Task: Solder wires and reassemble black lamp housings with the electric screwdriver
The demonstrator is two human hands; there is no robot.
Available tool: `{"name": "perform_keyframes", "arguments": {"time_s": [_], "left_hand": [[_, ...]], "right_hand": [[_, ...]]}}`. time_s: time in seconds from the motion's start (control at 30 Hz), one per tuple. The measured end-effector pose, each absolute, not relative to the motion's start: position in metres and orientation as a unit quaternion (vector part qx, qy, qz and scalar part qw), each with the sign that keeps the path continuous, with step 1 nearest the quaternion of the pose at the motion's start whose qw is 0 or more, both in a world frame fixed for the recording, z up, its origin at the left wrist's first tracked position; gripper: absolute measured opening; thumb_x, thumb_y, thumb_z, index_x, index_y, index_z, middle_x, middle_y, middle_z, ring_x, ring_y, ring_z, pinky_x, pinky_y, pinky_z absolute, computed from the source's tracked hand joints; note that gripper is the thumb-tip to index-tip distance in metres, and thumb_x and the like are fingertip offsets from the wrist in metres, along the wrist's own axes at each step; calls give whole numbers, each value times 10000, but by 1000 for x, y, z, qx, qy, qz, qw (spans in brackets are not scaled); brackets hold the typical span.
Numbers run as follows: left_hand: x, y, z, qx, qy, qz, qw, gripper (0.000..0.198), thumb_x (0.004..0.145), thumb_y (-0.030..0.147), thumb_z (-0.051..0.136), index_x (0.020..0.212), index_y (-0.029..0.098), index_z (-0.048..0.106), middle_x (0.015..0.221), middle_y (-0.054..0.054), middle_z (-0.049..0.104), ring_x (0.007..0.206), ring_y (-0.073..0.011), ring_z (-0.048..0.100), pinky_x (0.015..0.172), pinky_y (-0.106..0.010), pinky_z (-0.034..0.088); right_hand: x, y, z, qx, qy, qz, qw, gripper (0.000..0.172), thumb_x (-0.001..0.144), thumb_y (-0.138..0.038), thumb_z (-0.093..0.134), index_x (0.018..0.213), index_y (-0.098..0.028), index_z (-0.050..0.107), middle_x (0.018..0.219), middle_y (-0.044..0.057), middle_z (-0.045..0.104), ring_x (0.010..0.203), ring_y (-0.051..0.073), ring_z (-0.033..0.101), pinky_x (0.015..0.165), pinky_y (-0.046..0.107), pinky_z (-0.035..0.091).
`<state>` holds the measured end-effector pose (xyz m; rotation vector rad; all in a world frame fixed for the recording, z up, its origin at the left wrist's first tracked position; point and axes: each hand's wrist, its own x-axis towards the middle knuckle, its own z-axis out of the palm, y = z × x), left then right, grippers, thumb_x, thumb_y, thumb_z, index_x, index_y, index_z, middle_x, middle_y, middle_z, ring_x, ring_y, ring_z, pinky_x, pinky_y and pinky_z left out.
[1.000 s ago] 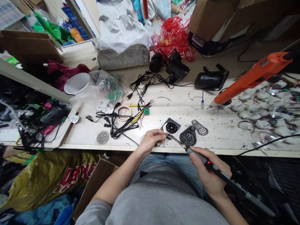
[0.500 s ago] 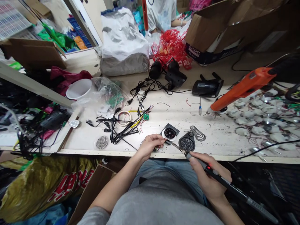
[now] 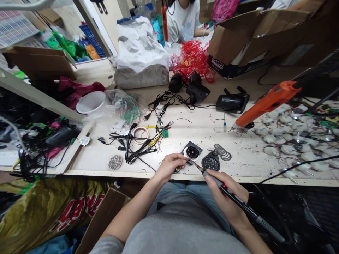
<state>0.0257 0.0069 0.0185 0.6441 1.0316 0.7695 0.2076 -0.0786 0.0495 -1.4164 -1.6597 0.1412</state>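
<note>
My right hand [image 3: 226, 192] is closed around the grip of a soldering iron [image 3: 239, 200], whose red light is lit. The iron's tip points left, close to the fingertips of my left hand [image 3: 172, 165]. My left hand is pinched near the table's front edge; what sits between its fingertips is too small to make out. Just beyond the fingers lies a round black disc with a white rim [image 3: 192, 152] on a dark square plate. To its right is a soldering iron stand [image 3: 211, 162] with a coiled wire holder [image 3: 222, 152].
A tangle of black and yellow cables [image 3: 140, 143] and a small green circuit board [image 3: 165, 133] lie left. A round dish of small metal pieces [image 3: 115, 162] sits near the front edge. An orange power screwdriver [image 3: 267, 102] hangs at right above many white motor-like parts [image 3: 288, 137].
My right hand has moved left with the soldering iron, bringing its tip nearer to my left fingertips. My left hand has barely shifted. The orange tool has swung slightly left.
</note>
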Motion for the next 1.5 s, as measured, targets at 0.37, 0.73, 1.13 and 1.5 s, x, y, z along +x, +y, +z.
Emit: {"name": "perform_keyframes", "arguments": {"time_s": [0.37, 0.73, 1.13, 1.5], "left_hand": [[26, 7, 20, 296, 477, 352, 749, 246, 513, 241, 837, 699, 127, 722, 667, -21, 687, 545, -88, 539, 563, -233, 366], [27, 8, 19, 291, 473, 352, 753, 210, 513, 215, 798, 687, 121, 730, 686, -37, 697, 542, -85, 515, 557, -235, 349], [28, 9, 18, 270, 488, 348, 754, 203, 491, 193, 729, 683, 129, 751, 679, -41, 700, 547, -97, 529, 559, -241, 369], [29, 9, 18, 257, 497, 346, 753, 219, 465, 191, 720, 677, 136, 733, 652, -26, 683, 540, -103, 538, 584, -249, 413]], "right_hand": [[206, -76, 43, -571, -679, 39, 459, 64, 914, -208, 678, 959, -188, 719, 856, 32, 791, 723, 146, 761, 706, 197, 613], [205, -76, 41, -577, -667, 45, 469, 70, 901, -194, 690, 964, -197, 719, 864, 24, 794, 726, 148, 764, 710, 207, 619], [208, -78, 47, -571, -666, 29, 479, 65, 928, -231, 663, 958, -201, 711, 820, 24, 788, 669, 148, 756, 666, 216, 622], [205, -76, 40, -569, -676, 32, 467, 96, 898, -179, 689, 989, -186, 714, 868, 33, 796, 725, 144, 765, 712, 195, 615]]}}
